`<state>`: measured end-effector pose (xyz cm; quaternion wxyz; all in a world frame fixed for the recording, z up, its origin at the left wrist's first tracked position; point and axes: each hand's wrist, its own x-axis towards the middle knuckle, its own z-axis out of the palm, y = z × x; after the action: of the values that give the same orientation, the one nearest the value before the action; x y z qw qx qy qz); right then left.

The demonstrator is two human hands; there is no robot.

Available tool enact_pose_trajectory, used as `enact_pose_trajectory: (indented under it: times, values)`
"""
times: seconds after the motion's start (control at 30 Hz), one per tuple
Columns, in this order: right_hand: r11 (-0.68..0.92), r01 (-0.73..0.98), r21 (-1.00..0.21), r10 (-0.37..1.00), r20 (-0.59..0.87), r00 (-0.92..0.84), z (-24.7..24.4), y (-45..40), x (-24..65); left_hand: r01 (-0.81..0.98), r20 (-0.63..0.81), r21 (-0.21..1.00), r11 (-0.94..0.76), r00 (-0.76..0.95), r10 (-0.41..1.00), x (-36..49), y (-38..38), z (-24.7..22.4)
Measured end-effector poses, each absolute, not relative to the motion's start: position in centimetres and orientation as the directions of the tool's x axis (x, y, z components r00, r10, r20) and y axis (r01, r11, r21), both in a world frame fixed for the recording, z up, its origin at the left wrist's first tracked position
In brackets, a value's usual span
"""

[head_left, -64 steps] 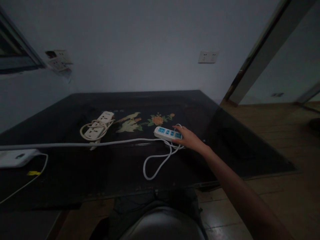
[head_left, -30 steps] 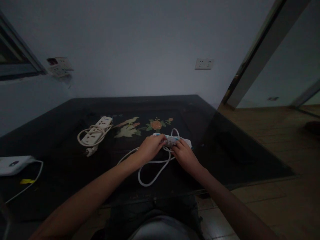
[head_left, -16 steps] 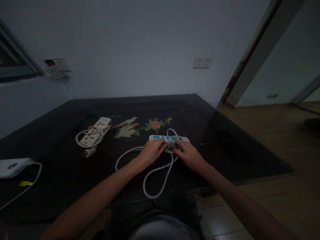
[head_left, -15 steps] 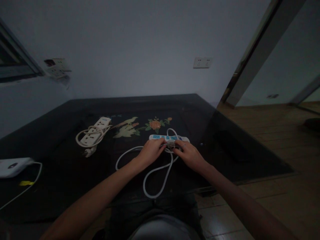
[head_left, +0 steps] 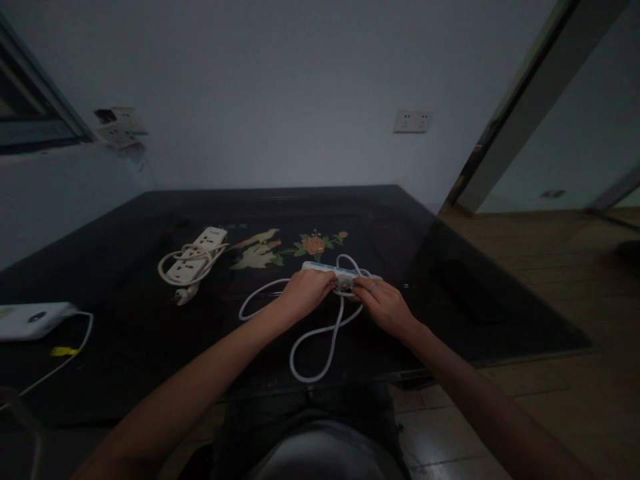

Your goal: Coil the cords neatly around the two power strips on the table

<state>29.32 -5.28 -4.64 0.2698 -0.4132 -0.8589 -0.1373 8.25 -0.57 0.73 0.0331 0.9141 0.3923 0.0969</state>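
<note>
With left hand (head_left: 309,289) and right hand (head_left: 385,301) drawn close together, pinches a small whitish plug-like piece (head_left: 344,284) between 2 sets of fingertips. Curls both hands nearly closed, fingers bent inward; cannot tell the firmness of the hold. Has directly behind these fingertips a long white plastic power strip (head_left: 325,267) with blue socket faces, partly covered by the hands, near the middle of a glossy black tabletop (head_left: 280,207) decorated with a bird and a flower.

At the left, well apart from the hands, looks finished: 1 cream-white plastic power strip (head_left: 205,240), wrapped about with cream cord (head_left: 160,270), with a pale plug (head_left: 186,294) by the near end. At the blue-socketed strip, looks unfinished: round white cord (head_left: 310,381) lying loose in 1 large loop toward the near table edge, 1 wide loop beside the left forearm and 1 small loop just beyond the strip. Cannot tell about any turns beneath the fingers. Farther left, out of reach of any finger: 1 flat white plastic box-like piece (head_left: 33,321), cut off at the edge of view, with a thin white cable (head_left: 90,327).
</note>
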Motion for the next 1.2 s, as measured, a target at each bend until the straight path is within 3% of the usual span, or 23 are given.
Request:
enact_pose_trajectory:
  times: [0.27, 0.43, 0.53, 0.73, 0.8, 0.97, 1.1, 1.2]
  values:
    - [0.628, 0.777, 0.043, 0.604, 0.602, -0.522, -4.3, -5.4, 29.5, 0.773, 0.142, -0.035, -0.634, 0.632, 0.762, 8.9, -2.7, 1.8]
    - [0.628, 0.774, 0.083, 0.567, 0.632, -0.528, -4.3, -5.3, 29.4, 0.75, 0.097, -0.061, -0.659, 0.661, 0.744, 9.3, -3.6, 3.0]
    - [0.621, 0.778, 0.092, 0.563, 0.639, -0.524, -4.3, -5.1, 29.4, 0.7, 0.082, 0.015, -0.714, 0.711, 0.698, 9.1, -2.8, 2.9]
    - [0.652, 0.757, 0.047, 0.543, 0.668, -0.509, -4.3, -4.6, 29.3, 0.475, -0.03, 0.414, -0.776, 0.859, 0.51, 7.8, -0.1, 2.3]
    - [0.666, 0.746, 0.008, 0.516, 0.718, -0.468, -4.1, -4.5, 29.2, 0.421, -0.033, 0.483, -0.768, 0.885, 0.464, 7.9, 0.1, 2.0]
    - [0.599, 0.798, -0.071, 0.567, 0.741, -0.359, -3.2, -5.8, 28.4, 0.495, 0.053, 0.448, -0.745, 0.817, 0.574, 8.6, -0.2, 0.9]
    - [0.477, 0.862, -0.169, 0.714, 0.647, -0.268, -3.0, -8.0, 26.8, 0.512, 0.105, 0.434, -0.741, 0.788, 0.606, 8.8, -0.5, 0.4]
    - [0.378, 0.909, -0.174, 0.802, 0.553, -0.227, -3.2, -9.0, 25.4, 0.479, 0.143, 0.503, -0.719, 0.775, 0.616, 8.8, -0.7, 0.4]
